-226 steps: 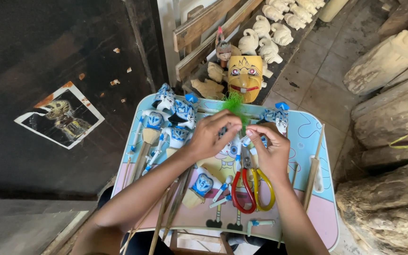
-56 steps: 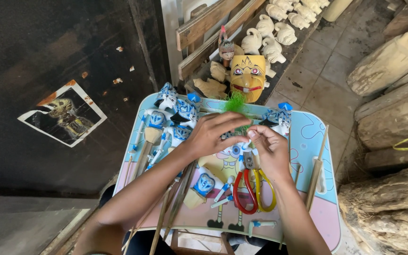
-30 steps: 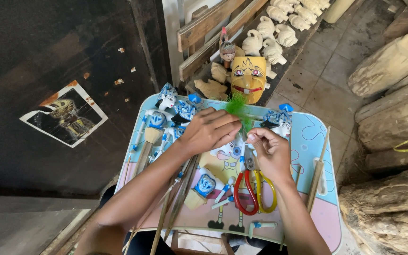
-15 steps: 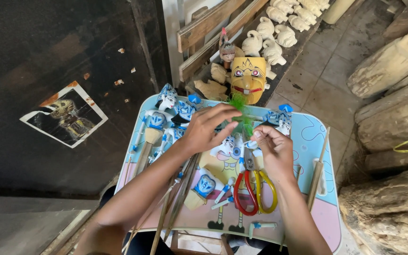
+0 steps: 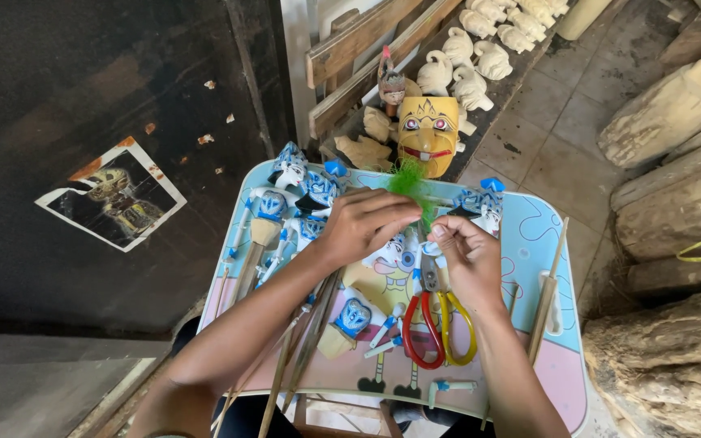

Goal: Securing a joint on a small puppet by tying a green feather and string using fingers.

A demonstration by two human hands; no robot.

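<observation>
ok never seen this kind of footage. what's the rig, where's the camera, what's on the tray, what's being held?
There is no machine here: a person works with two bare hands. The one picture comes from a camera on their head, looking down. The left hand and right hand meet over a small tray table, pinching a tuft of green fibre. On the tray lie blue-and-white puppet figures, thin wooden sticks and red-and-yellow scissors. Beyond it stands a yellow carved mask.
</observation>
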